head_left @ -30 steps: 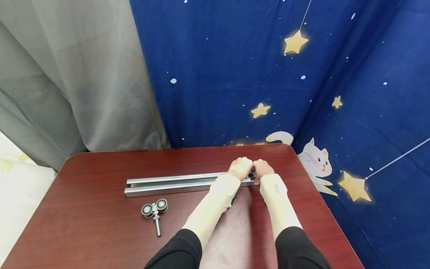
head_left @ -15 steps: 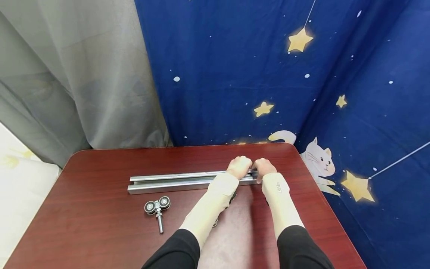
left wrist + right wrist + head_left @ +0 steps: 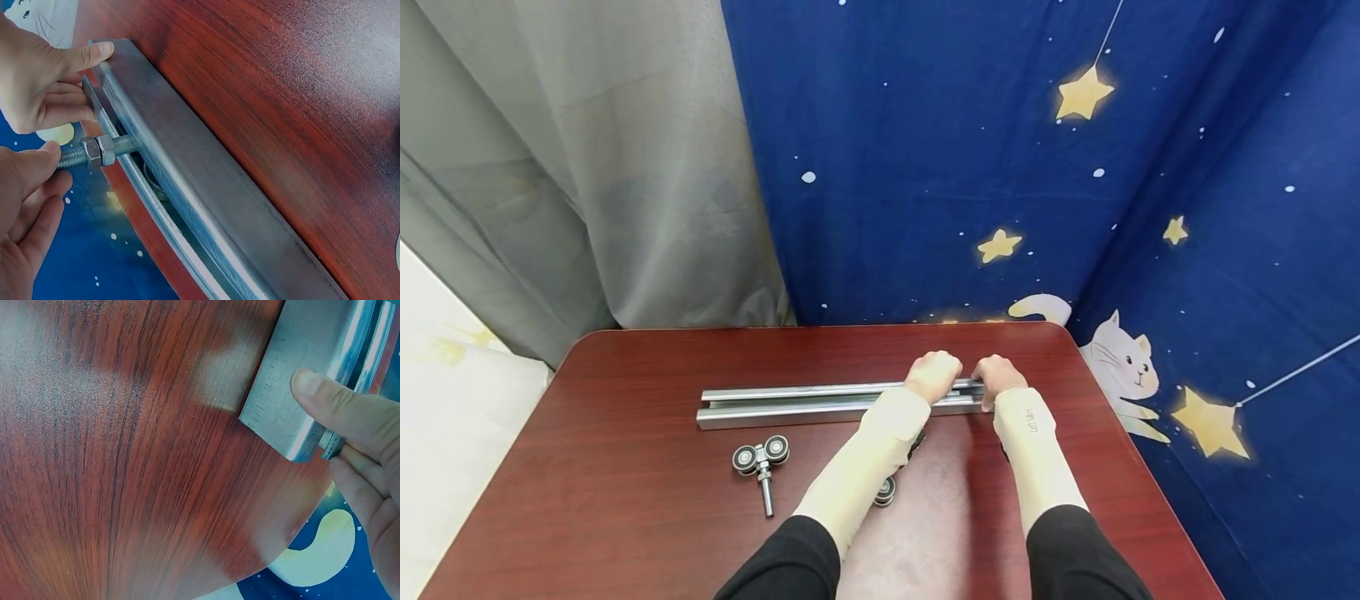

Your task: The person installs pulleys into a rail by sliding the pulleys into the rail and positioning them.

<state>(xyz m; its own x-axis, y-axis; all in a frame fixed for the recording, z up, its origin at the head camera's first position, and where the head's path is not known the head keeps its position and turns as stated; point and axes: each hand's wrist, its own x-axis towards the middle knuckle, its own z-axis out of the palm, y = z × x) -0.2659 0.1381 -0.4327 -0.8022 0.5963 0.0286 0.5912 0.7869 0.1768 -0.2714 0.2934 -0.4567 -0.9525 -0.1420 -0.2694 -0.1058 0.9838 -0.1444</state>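
Observation:
A silver metal channel rail [image 3: 790, 411] lies across the table with its slot facing up. Near its right end my left hand [image 3: 934, 377] pinches the threaded bolt [image 3: 74, 157] of a roller between thumb and fingers. Two hex nuts [image 3: 99, 151] sit on that bolt, which passes into the slot; part of a round wheel shows faintly inside the channel. My right hand [image 3: 998, 379] grips the rail's right end, its thumb [image 3: 312, 387] on the near side wall and its fingers round the far side.
A twin-wheel roller with a bolt [image 3: 763, 454] lies on the table in front of the rail's left part. Another roller [image 3: 885, 492] is mostly hidden by my left forearm. The red-brown table [image 3: 625, 500] ends at a blue star curtain [image 3: 910, 167] and a grey curtain [image 3: 647, 183].
The head view has shifted a little. My left hand has slid left along the rail with the bolt, opening a gap to my right hand, which stays at the rail's end.

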